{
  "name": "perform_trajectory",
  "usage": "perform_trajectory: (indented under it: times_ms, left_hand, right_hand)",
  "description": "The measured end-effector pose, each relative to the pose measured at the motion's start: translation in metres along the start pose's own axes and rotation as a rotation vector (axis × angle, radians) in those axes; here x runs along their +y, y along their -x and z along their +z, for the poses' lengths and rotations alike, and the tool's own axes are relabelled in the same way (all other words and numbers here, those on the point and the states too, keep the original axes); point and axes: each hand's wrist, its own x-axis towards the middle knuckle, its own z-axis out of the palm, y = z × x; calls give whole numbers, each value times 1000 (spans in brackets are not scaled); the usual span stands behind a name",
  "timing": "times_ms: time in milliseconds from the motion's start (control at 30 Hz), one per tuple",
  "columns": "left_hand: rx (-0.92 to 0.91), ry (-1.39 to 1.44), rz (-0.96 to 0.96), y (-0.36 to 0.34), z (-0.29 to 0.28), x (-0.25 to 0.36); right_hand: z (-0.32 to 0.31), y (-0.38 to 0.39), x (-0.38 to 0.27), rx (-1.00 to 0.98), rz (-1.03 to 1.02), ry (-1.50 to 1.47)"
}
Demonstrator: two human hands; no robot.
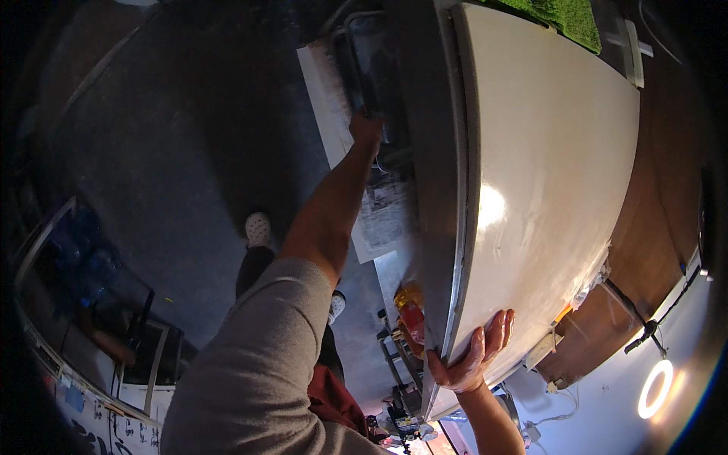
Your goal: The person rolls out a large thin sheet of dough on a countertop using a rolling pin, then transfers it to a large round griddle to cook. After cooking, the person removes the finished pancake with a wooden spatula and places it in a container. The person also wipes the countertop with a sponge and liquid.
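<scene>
My left arm, in a grey sleeve, reaches down past the edge of the white tabletop (553, 129). My left hand (367, 130) is closed at the near end of a dark rectangular tray with a rounded metal rim (366, 61). This lies low beside the table, over a pale board (322, 98); shadow hides the fingertips. On the near corner of the tabletop rests my right hand (472, 360), its fingers stretched over the surface and its thumb at the edge. Nothing shows in its grasp.
Bottles with orange contents and a red label (410, 315) stand below the table edge. A green turf mat (565, 19) lies at the far end. A lit ring light (656, 388) and a brown panel (637, 280) are at right. Blue bags (87, 250) sit at left above dark floor (174, 167).
</scene>
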Motion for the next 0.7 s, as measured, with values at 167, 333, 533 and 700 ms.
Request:
perform_trajectory:
  times_ms: [167, 333, 533, 700]
  left_hand:
    - [-200, -652, 83, -8, -48, -6]
    - [-262, -637, 145, 37, -115, -22]
    - [-552, -926, 316, 101, -291, -48]
    - [-329, -731, -393, 165, -439, 4]
  right_hand:
    - [0, -1, 0, -1, -12, -7]
    - [0, -12, -2, 68, -42, -46]
    - [2, -15, -3, 55, -17, -162]
    - [-11, -10, -3, 4, -13, -203]
